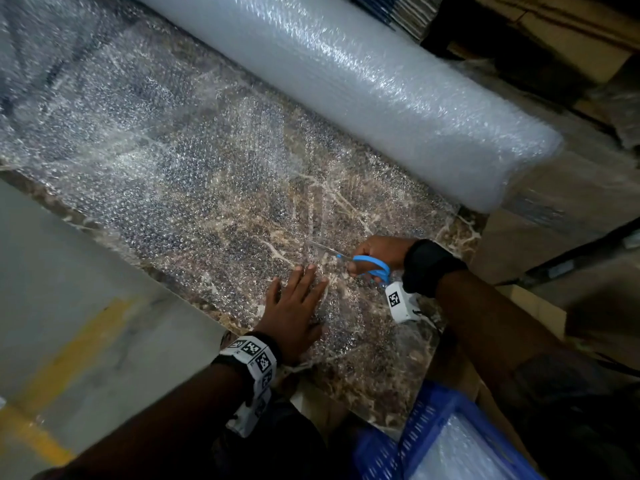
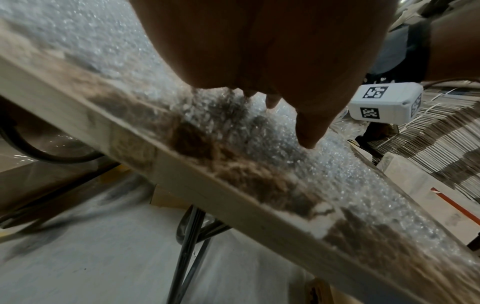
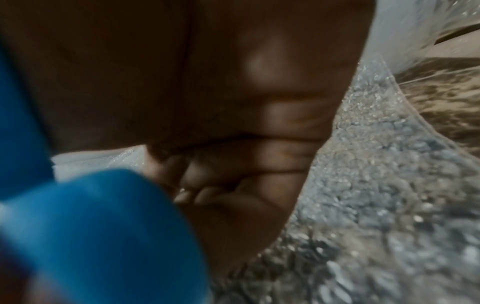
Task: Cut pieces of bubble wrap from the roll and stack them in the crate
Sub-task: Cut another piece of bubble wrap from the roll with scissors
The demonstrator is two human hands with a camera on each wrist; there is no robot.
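So the bubble wrap sheet (image 1: pixel 214 174) is unrolled flat on the marble table (image 1: pixel 446 244), running away from both hands toward the roll (image 1: pixel 363 81) lying crosswise beyond them. Left hand (image 1: pixel 294 313) is spread flat, pressing the sheet down. Right hand (image 1: pixel 377 252), just beside it, grips the blue scissors (image 1: pixel 367 265), blades pointing across the sheet past the left fingertips. Crate (image 1: pixel 426 434) sits near the right elbow, closest to that arm.

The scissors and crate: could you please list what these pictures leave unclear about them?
- Scissors blades: head view, blurred against the bubble wrap sheet; cut progress unreadable.
- Right wrist view: right hand and blue handle hide the blades.
- Blue crate: cut off by the bottom edge; stack height unknown.
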